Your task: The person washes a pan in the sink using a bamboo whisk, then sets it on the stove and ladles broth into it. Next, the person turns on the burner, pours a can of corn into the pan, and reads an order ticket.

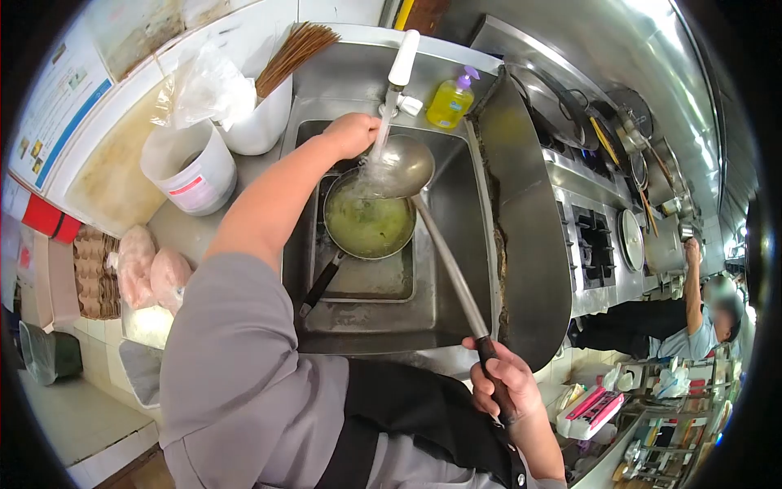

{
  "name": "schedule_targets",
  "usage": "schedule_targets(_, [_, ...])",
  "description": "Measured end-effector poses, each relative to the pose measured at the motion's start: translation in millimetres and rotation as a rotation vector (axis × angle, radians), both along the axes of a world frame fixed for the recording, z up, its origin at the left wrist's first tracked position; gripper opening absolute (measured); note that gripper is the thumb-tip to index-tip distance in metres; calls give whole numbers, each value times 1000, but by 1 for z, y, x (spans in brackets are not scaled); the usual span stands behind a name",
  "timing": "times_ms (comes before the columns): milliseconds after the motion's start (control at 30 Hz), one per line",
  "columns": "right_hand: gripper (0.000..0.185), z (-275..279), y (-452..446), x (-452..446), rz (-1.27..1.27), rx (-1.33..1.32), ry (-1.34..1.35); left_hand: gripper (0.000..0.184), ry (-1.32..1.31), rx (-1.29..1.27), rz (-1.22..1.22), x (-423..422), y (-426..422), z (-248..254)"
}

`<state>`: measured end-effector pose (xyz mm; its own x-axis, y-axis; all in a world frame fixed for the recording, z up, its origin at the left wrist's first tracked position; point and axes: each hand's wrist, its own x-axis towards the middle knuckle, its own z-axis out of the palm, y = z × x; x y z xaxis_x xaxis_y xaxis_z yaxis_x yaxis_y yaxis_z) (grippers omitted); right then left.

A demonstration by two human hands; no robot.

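Observation:
My right hand [507, 383] is wrapped round the dark grip of a long metal ladle [448, 265]. The ladle's bowl is under water running from the white tap [404, 57], and it partly covers the rim of a frying pan. That frying pan [371, 224] lies in the sink [444, 314] with cloudy greenish water in it, its black handle pointing down and left. Beside the stream, close to the bowl's edge, my left hand [354, 134] is closed with the fingers curled. Whatever it may hold is hidden by the hand and the splashing water.
Yellow soap in a pump bottle [450, 98] stands at the sink's back right corner. A white bucket [189, 169] and a container with a bundled-stick brush [293, 57] stand left. A metal partition [529, 220] separates the sink from the stove [595, 244]. Another person [692, 318] is beyond it.

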<state>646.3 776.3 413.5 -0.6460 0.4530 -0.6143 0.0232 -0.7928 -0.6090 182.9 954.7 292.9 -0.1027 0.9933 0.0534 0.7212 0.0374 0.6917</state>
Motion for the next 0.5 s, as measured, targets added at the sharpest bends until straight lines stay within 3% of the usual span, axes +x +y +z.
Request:
schedule_targets(67, [46, -1, 6, 2, 6, 21, 13, 35, -56, 124, -24, 4, 6, -18])
schedule_targets(233, [46, 5, 7, -12, 39, 2, 18, 33, 363, 117, -138, 40, 10, 7])
schedule_targets(333, [46, 5, 4, -12, 12, -2, 56, 31, 184, 195, -111, 24, 30, -13])
schedule_targets(500, [45, 0, 5, -2, 3, 84, 42, 27, 127, 219, 68, 20, 32, -17])
